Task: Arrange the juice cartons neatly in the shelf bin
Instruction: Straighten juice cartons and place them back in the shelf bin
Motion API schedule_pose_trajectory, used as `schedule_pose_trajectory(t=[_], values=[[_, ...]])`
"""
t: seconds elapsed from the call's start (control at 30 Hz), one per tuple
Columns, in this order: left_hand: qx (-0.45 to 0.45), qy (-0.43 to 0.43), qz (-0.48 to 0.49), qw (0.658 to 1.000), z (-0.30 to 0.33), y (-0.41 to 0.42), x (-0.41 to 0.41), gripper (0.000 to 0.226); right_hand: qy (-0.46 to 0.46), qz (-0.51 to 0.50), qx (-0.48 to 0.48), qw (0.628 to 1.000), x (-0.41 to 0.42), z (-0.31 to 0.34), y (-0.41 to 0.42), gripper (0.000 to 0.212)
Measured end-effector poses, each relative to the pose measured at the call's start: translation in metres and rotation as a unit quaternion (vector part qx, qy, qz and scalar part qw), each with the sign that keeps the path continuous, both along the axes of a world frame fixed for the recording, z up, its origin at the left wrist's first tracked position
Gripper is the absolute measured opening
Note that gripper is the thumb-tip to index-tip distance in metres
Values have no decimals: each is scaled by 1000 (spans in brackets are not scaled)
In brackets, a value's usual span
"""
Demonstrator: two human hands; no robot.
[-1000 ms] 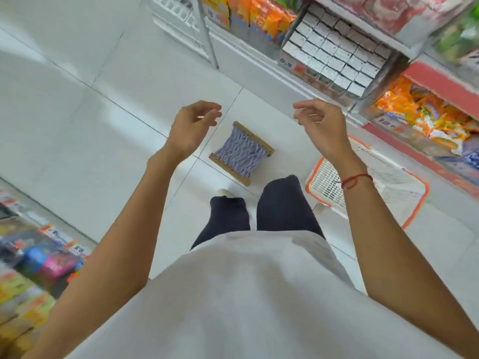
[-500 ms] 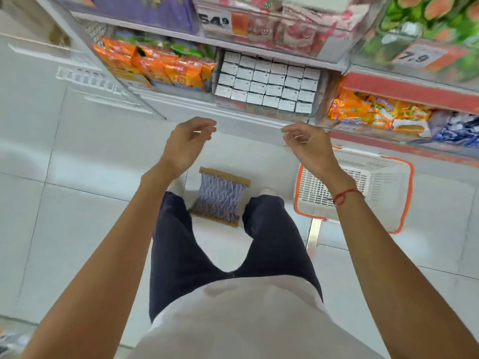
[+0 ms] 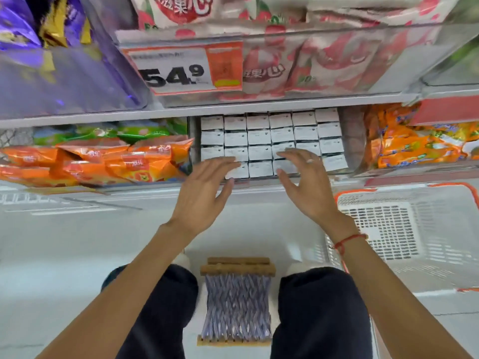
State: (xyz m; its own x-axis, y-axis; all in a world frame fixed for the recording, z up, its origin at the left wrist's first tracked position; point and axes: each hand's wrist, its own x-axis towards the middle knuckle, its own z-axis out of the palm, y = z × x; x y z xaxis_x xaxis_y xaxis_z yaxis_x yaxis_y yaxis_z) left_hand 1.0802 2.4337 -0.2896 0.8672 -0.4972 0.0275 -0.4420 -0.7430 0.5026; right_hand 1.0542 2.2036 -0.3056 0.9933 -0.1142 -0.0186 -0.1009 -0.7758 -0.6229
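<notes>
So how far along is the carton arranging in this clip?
Mostly done, it seems: the white juice cartons already stand in even rows filling the shelf bin. In hand: the left hand and right hand, fingers spread and holding nothing, reach over the front rows. Left: squaring the slightly tilted carton at the front right. The white basket looks empty.

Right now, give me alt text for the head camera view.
Both open hands, left hand and right hand, reach over white juice cartons packed in rows in a shelf bin. A white basket sits on the floor at right.
</notes>
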Motion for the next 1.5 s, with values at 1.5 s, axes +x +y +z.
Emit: schedule_pose_trajectory(t=[1.5], values=[[63,-340,-33,938,-67,-9,18,29,-234,52,-199,950,15,-63,0,45]])
